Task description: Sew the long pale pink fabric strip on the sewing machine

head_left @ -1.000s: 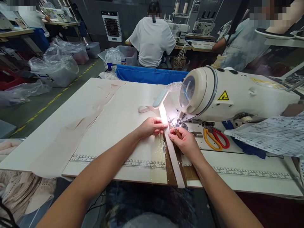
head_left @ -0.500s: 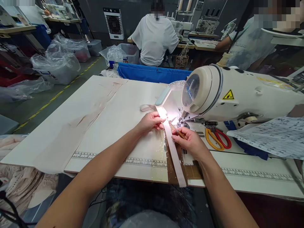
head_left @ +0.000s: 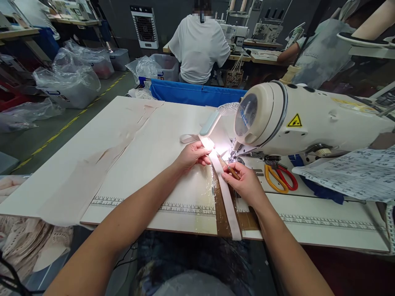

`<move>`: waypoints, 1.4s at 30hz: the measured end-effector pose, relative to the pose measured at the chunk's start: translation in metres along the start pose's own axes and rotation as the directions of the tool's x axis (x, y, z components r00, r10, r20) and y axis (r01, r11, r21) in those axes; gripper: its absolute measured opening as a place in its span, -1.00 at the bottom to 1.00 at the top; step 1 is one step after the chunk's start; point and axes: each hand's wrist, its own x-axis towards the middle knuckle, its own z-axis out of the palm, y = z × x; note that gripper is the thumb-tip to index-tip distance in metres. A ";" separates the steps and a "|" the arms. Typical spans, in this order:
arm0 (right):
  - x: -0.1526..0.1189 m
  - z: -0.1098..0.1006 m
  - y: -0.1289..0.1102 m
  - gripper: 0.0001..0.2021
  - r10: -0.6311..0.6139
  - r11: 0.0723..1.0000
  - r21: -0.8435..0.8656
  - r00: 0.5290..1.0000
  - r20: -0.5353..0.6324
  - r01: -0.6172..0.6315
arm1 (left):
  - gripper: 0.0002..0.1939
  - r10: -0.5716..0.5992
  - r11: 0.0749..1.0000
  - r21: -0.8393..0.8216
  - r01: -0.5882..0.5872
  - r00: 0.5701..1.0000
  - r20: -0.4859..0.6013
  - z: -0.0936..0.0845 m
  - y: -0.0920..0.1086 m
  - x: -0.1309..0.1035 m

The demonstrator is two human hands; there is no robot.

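My left hand point(head_left: 194, 156) is closed, thumb and fingers pinching a long pale pink fabric strip point(head_left: 227, 201). The strip runs from under the lamp arm down over the table's front edge, and a loop of it point(head_left: 188, 138) lies beyond my left hand. In my right hand point(head_left: 245, 181), closed beside the strip, is a slim wooden-handled awl point(head_left: 233, 172), its tip pointing at the strip near my left fingers. Just to the right of both hands stands the sewing machine point(head_left: 265, 111), its lit needle area point(head_left: 231, 154) close to my right fingertips.
Orange and red-handled scissors point(head_left: 280, 179) lie under the machine arm. Sheer pale fabric point(head_left: 89, 172) spreads over the left of the white table point(head_left: 154, 164). Printed papers point(head_left: 354, 172) sit at the right. Behind a blue cloth bin point(head_left: 197, 92), a person in white point(head_left: 199, 49) sits at another machine.
The whole view has shifted slightly. Both hands keep their grips on the strip and the awl, and stay close together beside the needle area.
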 end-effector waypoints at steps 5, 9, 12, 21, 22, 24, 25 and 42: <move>-0.002 0.001 -0.004 -0.84 -0.006 0.998 -0.068 1.000 -0.020 0.005 | -0.90 0.014 1.000 -0.011 -0.014 1.000 0.002 0.000 -0.001 0.000; -0.001 0.002 -0.004 -0.82 -0.013 0.996 -0.092 1.000 -0.021 0.011 | -0.87 0.005 1.000 -0.002 -0.005 1.000 -0.004 0.002 0.001 -0.002; 0.000 0.002 -0.004 -0.79 -0.029 0.994 -0.105 0.999 -0.020 0.027 | -0.86 -0.005 1.000 -0.002 0.004 1.000 -0.013 0.003 0.003 -0.003; 0.000 0.002 -0.003 -0.78 -0.049 0.991 -0.125 0.999 -0.006 0.048 | -0.89 0.001 1.000 -0.006 -0.001 1.000 0.007 0.001 0.001 -0.002; 0.000 0.002 -0.002 -0.79 -0.049 0.991 -0.124 0.999 -0.005 0.048 | -0.89 0.004 1.000 -0.004 -0.004 1.000 0.013 0.001 0.000 -0.001; 0.000 0.002 0.000 -0.81 -0.050 0.992 -0.120 0.999 -0.004 0.049 | -0.89 0.010 1.000 -0.002 -0.010 1.000 0.021 0.000 0.000 -0.001; 0.000 0.002 0.000 -0.81 -0.051 0.992 -0.117 0.999 -0.006 0.050 | -0.89 0.013 1.000 -0.001 -0.013 1.000 0.025 -0.001 -0.001 -0.001; -0.004 0.009 0.000 -0.74 -0.136 0.985 -0.116 0.989 -0.055 0.129 | -0.97 -0.044 0.999 -0.007 0.045 0.994 0.096 0.009 -0.010 -0.004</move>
